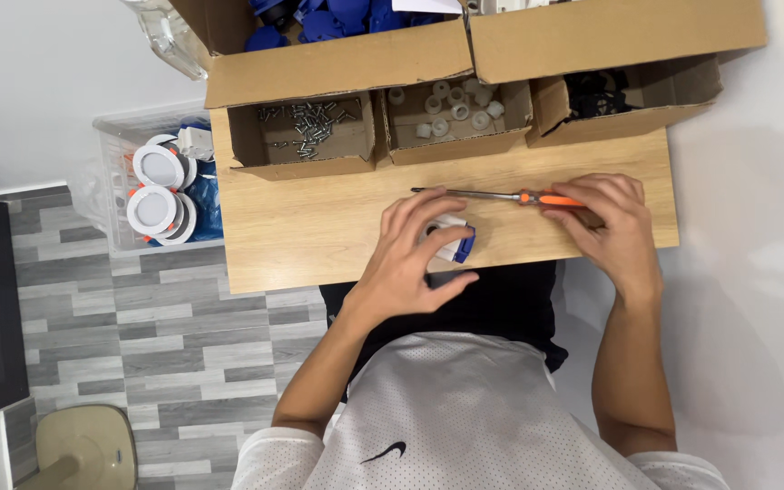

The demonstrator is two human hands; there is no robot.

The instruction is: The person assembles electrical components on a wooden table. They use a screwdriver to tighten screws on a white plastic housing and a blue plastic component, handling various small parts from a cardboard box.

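You are clamping your left hand (pixel 410 259) around the white and blue part (pixel 454 241) on the wooden table (pixel 319 227) while your right hand (pixel 612 222) is gripping the orange-handled screwdriver (pixel 501 195), its tip lying flat beside it, not yet engaging the part

Screwdriver (pixel 501 195): orange handle, dark metal shaft. Small part (pixel 454 240) under the left hand (pixel 410 259): white with a blue end. Table (pixel 319 227): light wood grain. Cardboard boxes (pixel 338 63): plain brown; centre one holds white rings (pixel 455 104), left one silvery screws (pixel 306 122), right one black bits, probably clips. Floor (pixel 165 345), lower left: grey plank pattern. Bin (pixel 161 191), left: white round lamps with orange tabs. Shirt (pixel 465 417): white, dotted mesh.
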